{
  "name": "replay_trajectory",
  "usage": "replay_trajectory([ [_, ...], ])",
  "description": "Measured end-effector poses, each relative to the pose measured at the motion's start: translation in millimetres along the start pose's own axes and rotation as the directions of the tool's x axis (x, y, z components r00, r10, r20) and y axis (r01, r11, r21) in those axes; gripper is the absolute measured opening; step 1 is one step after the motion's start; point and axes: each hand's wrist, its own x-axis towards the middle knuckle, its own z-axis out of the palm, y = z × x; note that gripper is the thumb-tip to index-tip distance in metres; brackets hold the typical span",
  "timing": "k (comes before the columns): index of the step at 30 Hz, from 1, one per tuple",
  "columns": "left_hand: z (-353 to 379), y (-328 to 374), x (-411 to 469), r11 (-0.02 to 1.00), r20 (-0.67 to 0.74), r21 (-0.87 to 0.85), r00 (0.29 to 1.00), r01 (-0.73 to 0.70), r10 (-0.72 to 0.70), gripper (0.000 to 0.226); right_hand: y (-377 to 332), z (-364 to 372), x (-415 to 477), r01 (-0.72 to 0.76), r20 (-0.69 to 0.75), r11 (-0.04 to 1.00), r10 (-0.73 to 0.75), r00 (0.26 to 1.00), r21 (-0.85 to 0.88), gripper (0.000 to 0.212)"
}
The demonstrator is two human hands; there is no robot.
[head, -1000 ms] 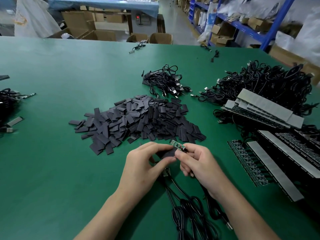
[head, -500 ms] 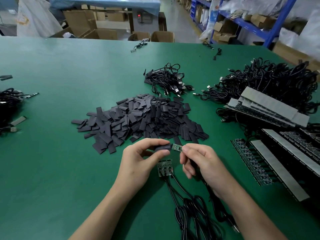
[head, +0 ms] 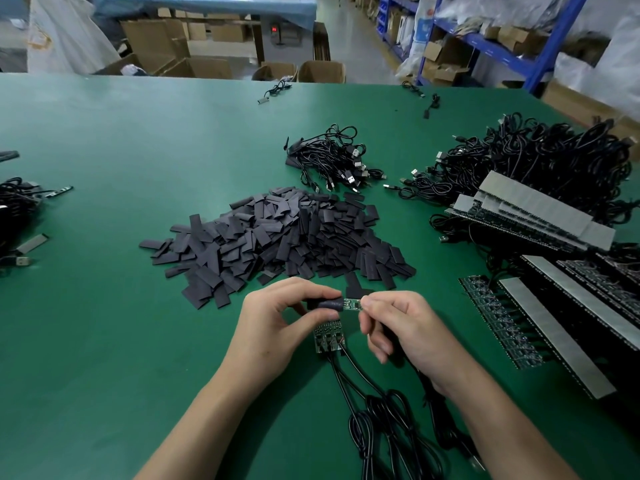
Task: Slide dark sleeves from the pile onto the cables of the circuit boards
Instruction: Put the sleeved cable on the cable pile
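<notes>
Sleeving step, midway. Left hand (head: 277, 327) pinching dark sleeve (head: 325, 304) between thumb and fingertips. Sleeve mouth over left end of small green circuit board (head: 352, 304), held above table (head: 104, 341), just in front of sleeve pile (head: 277, 237). Right hand (head: 408, 327) pinching board's other end, thumb against forefinger, remaining fingers loosely curled. Cable (head: 426, 386) trailing under right palm. Next, likely: push sleeve rightward along board toward cable; calls for straight alignment and shifting right pinch aside. No readable labels; red digits on far box (head: 274, 29) too small.
</notes>
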Motion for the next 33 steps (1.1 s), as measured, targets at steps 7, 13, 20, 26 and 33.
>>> replay_trajectory([
  [7, -3, -2, -1, 0.999, 0.025, 0.037, 0.999, 0.039, -0.04, 0.022, 0, 2, -1, -0.033, 0.062, 0.999, 0.031, 0.998, 0.024, 0.037],
  [13, -2, -2, -1, 0.995, 0.038, 0.081, 0.997, 0.058, -0.061, 0.022, -2, 1, -1, -0.048, 0.073, 0.999, 0.048, 0.996, -0.004, 0.035],
  [20, -1, 0, -1, 0.996, 0.115, 0.093, 0.993, -0.008, -0.003, 0.02, 1, 3, -1, -0.03, 0.086, 0.997, 0.036, 0.996, -0.077, 0.037],
  [26, 0, -1, 0, 0.997, 0.049, 0.071, 0.999, 0.017, -0.021, 0.018, 1, -5, -2, -0.043, 0.099, 0.996, 0.051, 0.994, -0.075, 0.023],
  [33, -3, 1, -1, 0.997, 0.051, 0.07, 0.999, 0.006, -0.01, 0.019, 1, -7, -2, -0.035, 0.12, 0.996, 0.044, 0.992, -0.078, 0.02],
])
